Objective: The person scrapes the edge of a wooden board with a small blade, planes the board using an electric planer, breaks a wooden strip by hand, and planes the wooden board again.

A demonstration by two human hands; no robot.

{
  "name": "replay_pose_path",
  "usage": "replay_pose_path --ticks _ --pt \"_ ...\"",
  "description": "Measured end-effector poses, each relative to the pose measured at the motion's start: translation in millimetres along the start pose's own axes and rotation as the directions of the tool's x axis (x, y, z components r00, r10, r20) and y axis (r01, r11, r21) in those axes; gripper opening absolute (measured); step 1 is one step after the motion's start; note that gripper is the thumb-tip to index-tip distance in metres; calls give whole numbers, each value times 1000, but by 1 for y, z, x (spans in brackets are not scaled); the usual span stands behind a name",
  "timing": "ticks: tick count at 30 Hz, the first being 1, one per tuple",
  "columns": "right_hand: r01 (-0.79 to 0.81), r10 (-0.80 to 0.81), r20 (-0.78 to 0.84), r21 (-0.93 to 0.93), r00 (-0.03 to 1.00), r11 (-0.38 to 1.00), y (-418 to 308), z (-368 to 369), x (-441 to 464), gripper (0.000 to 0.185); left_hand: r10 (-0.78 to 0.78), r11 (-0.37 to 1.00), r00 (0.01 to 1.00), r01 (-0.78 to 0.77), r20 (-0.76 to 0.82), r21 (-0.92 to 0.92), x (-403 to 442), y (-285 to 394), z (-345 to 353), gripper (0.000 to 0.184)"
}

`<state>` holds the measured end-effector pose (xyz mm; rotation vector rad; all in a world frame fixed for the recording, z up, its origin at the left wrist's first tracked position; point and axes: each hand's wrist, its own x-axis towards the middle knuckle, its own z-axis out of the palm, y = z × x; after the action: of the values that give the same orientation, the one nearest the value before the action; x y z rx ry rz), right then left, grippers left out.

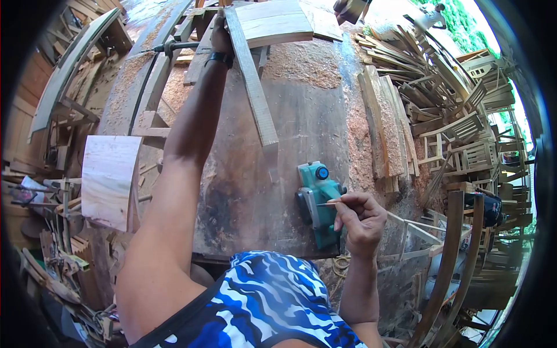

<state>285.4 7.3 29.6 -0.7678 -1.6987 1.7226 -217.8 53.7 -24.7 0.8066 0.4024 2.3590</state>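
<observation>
My left hand (220, 37), a dark band on its wrist, reaches far across the bench. Its fingers are closed around the far end of a long narrow wooden strip (252, 87), which slants back toward me. In front of my body, my right hand (361, 220) pinches a thin pencil (329, 203) between thumb and fingers, its dark tip pointing left. Just under the pencil lies a teal electric planer (318, 180) with a blue-centred knob. The pencil hides part of the planer's body.
The brown workbench (243, 191) carries wood shavings (301, 64) and a wide pale board (272, 23) at its far end. A clamp (171, 46) stands at the left. Chair frames (458, 139) and stacked slats (406, 52) fill the right side. Another person (430, 18) is in the background.
</observation>
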Motion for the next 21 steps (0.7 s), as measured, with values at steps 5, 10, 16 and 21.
replay_pose_path --ticks 5,10,16,21 --pt "5 -5 -74 2 997 1000 7 -20 -15 8 420 63 761 -567 494 821 -62 21 74 43" --pt "-9 14 -100 56 995 998 9 -28 -26 8 21 45 815 -579 579 814 -119 32 118 38" --pt "167 -163 -82 52 983 985 -17 -3 -19 8 164 145 807 -589 568 795 -116 17 153 36" --pt "380 -378 -34 92 925 920 -58 23 1 8 114 378 936 -351 333 857 -109 18 192 54"
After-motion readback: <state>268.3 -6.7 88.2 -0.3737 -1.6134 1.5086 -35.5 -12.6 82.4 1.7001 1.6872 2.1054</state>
